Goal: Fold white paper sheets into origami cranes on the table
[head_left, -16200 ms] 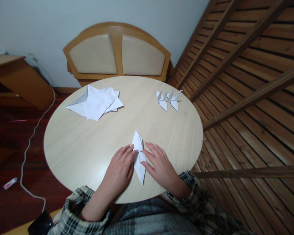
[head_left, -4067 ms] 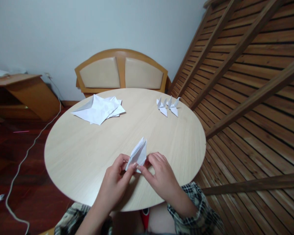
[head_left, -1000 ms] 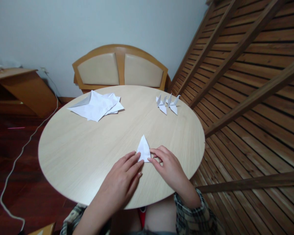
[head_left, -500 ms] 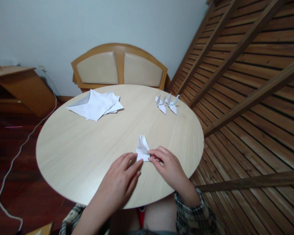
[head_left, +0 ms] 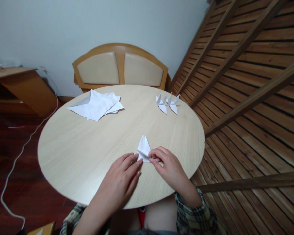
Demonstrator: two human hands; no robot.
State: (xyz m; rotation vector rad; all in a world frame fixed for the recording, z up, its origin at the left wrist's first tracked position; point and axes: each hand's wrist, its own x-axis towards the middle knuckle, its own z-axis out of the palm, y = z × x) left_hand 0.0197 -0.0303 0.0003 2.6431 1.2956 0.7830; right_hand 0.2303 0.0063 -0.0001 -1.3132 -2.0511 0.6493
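Note:
A small folded white paper piece [head_left: 143, 148], pointed at its far end, lies on the round pale wooden table [head_left: 88, 150] near its front edge. My left hand [head_left: 122, 178] rests flat beside it, fingers stretched out with the tips against the paper's near left corner. My right hand [head_left: 168, 166] has its fingers curled and pinches the paper's near right edge.
A loose pile of white paper sheets [head_left: 95, 105] lies at the table's far left. Two folded paper cranes [head_left: 168, 102] stand at the far right. A padded wooden chair [head_left: 120, 68] is behind the table; slatted wooden frames [head_left: 247, 81] lean at right. A white cable [head_left: 17, 160] trails on the floor.
Over the last second the paper's top layer lifted slightly and then settled; my right fingers shifted a little along its edge. My left hand stayed flat.

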